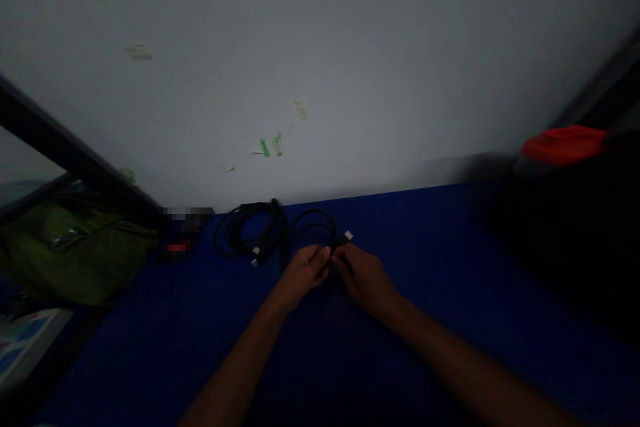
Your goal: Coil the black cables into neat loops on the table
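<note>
A black cable (320, 212) lies partly looped on a dark blue surface (425, 233), and both my hands meet at its near side. My left hand (305, 265) is closed on it, thumb on top. Close beside, my right hand (364, 273) pinches at the same cable with bent fingers. A light metal plug (349, 235) sticks out just beyond my right hand. To the left rests a coiled black cable (250, 233), its light plug ends (255, 255) facing me. The dim light hides exactly where the fingers grip.
A pale wall (350, 80) with peeled marks rises behind the surface. Dark posts (75, 140) and a green bag (75, 247) stand at left. A dark box-like item with a red patch (179, 247) lies near the wall. At right is a large dark shape with orange cloth (565, 145).
</note>
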Motion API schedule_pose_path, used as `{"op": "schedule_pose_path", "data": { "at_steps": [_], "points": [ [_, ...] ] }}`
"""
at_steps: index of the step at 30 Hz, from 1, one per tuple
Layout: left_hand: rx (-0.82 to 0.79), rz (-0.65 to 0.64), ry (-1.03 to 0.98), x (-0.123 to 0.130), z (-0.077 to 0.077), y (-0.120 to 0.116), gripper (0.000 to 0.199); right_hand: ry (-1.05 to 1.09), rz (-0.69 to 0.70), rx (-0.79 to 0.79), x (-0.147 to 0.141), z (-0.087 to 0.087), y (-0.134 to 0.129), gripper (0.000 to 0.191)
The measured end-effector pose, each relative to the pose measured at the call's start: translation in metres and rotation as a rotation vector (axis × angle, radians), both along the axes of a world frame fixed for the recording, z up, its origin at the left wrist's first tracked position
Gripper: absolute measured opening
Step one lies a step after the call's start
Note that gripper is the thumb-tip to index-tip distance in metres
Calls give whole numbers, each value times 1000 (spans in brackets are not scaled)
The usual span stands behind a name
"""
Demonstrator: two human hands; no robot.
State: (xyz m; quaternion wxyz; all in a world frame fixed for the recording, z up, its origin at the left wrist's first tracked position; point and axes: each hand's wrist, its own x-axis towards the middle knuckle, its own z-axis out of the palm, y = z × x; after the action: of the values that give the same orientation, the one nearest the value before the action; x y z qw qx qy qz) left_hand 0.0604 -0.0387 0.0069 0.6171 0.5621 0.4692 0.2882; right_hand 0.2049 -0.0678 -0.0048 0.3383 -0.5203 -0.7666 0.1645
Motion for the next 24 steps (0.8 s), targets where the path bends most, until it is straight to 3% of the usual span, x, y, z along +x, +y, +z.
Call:
{"op": "schedule_pose_path", "data": {
  "at_steps": [6, 13, 24],
  "points": [
    [44, 3, 17, 0, -5, 1, 44, -62, -40, -28, -1, 4, -2, 19],
    [34, -23, 9, -3, -4, 1, 42, -52, 100, -7, 10, 4, 3, 11],
    [23, -59, 28, -3, -1, 2, 43, -367, 115, 157, 14, 0, 7, 14]
  ]
}}
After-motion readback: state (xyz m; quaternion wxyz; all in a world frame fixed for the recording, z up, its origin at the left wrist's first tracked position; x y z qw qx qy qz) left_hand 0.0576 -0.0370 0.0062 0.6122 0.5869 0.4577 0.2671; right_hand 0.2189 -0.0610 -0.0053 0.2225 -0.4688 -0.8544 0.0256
